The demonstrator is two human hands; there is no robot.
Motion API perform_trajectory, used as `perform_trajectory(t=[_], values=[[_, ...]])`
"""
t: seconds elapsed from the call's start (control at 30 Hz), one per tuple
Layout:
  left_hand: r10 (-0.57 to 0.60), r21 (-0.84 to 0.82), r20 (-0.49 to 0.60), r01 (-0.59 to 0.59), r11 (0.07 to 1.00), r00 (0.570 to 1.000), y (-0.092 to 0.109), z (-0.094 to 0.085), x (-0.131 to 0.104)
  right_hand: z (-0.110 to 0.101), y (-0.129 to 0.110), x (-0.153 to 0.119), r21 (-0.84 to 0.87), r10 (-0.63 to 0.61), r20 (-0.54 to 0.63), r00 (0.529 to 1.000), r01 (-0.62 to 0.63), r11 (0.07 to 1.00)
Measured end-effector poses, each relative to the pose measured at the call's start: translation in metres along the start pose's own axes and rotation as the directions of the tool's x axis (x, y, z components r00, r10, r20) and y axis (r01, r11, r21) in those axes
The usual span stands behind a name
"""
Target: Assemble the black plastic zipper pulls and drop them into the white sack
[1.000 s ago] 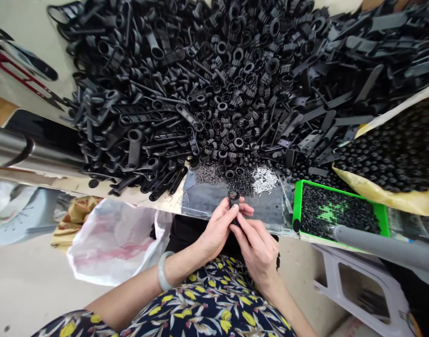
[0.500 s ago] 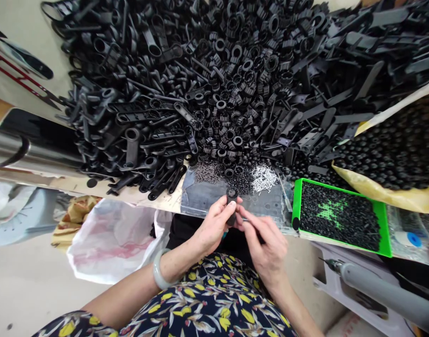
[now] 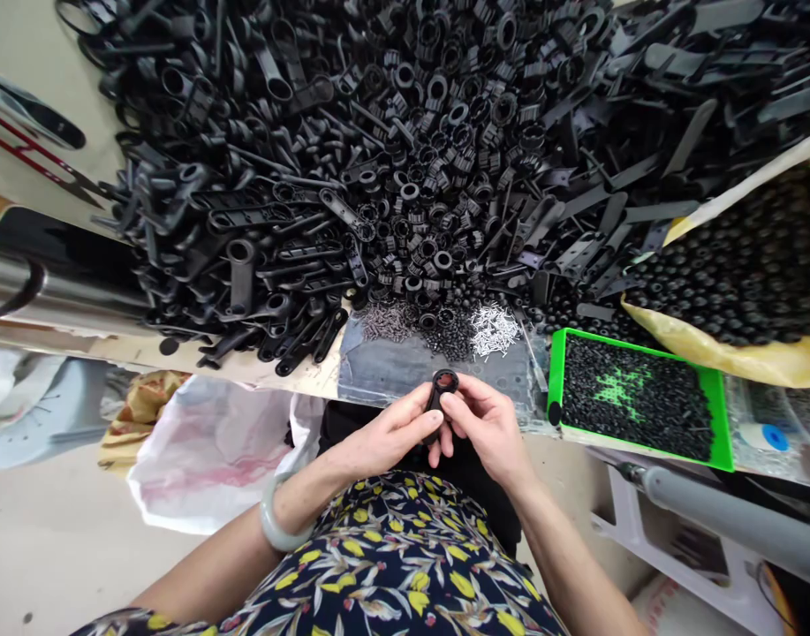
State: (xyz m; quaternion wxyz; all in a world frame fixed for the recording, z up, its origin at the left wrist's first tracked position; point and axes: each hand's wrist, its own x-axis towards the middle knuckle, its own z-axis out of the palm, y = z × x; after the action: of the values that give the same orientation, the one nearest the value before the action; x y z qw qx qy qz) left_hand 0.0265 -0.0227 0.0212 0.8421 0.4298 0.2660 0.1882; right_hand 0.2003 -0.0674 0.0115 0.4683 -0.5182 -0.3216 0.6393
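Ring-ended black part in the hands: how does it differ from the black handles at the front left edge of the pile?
The ring-ended part is held between the left hand and right hand, while the black handles lie loose, some overlapping. The hands hide much of the ring-ended part's lower body; none covers the black handles. Both share a black colour.

The part [image 3: 435, 399] is black and long, with a round, open top. It leans a bit, held near the counter's [image 3: 299, 382] front edge, its low end hidden.
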Motion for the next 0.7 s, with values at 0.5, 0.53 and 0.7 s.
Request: perform_trajectory(t=[0.5, 0.53, 0.7], values=[[-0.020, 0.150, -0.049, 0.027, 0.988, 0.999, 0.007, -0.006, -0.007, 0.007, -0.004, -0.002, 0.095, 0.065, 0.104, 0.992, -0.075, 0.993], [-0.027, 0.152, -0.038, 0.032, 0.988, 0.999, 0.008, -0.007, -0.008, 0.008, -0.003, -0.002, 0.104, 0.064, 0.098, 0.993, -0.074, 0.992], [-0.073, 0.066, 0.033, 0.071, 0.995, 0.997, 0.016, -0.010, -0.010, 0.009, -0.001, -0.004, 0.079, 0.069, 0.096, 0.993, -0.076, 0.994]])
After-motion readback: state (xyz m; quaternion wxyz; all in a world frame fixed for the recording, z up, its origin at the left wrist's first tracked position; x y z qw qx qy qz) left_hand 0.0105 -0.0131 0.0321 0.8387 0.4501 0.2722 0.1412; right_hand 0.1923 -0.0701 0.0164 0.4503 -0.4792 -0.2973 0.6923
